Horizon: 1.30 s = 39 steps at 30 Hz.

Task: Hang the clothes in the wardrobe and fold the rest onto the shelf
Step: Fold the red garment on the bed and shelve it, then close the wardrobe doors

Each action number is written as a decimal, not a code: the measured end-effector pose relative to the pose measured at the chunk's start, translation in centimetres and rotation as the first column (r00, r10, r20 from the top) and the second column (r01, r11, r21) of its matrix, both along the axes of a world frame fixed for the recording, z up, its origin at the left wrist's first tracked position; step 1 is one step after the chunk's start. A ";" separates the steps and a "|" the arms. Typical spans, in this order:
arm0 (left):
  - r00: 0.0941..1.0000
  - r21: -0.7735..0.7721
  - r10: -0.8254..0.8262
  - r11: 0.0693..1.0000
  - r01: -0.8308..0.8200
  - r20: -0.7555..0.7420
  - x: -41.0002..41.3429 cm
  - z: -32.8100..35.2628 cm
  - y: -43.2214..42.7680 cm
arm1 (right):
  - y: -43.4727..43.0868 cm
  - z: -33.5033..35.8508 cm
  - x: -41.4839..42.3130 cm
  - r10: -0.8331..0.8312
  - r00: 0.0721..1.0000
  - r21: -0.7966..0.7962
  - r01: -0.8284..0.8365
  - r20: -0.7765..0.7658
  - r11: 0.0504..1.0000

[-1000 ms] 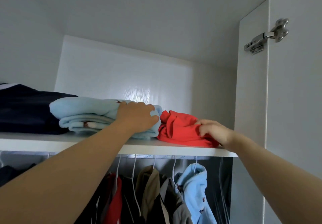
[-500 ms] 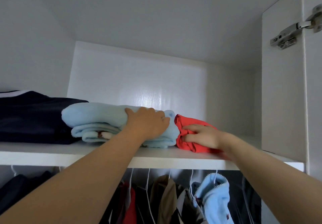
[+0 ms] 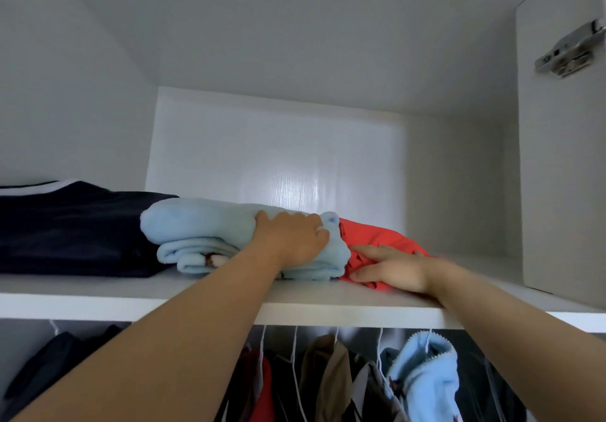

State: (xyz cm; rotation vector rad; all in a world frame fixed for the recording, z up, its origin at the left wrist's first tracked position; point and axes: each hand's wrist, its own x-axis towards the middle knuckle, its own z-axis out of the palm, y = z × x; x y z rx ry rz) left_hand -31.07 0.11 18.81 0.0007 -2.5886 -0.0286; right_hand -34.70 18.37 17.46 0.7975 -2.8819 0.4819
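Red garment (image 3: 380,241) lies crumpled on the shelf (image 3: 131,297) just right of centre frame. Its left side touches the folded light blue fleece (image 3: 203,234), which in turn butts against a dark navy stack (image 3: 65,231) at the left edge. My left hand (image 3: 292,241) is on the fleece's right end, fingers curled over its top and gripping it. My right hand (image 3: 390,269) lies flat on the red garment, fingers straight, pressing rather than clutching.

The worry, as I read it, is the front lip. The red garment's lower edge sits close to the shelf front beneath my right palm, and it looks bunched, not squarely folded. If I lift that flat hand carelessly, or drag it back toward me, the cloth may follow and slide off onto the hanging clothes (image 3: 328,372) at the bottom of the frame. A push leftward could wedge red fabric under the fleece and tip its layers open, since the fleece's lower folds look loose at the front. Pulling with my left hand could likewise unroll the bundle. I cannot see how deep the red piece reaches behind my hand.
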 end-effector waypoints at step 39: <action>0.946 0.351 0.071 0.935 0.048 -0.318 44.5 -8.9 -9.9 | -14.6 -7.3 38.7 0.245 0.951 -0.680 -0.306 -0.188 0.666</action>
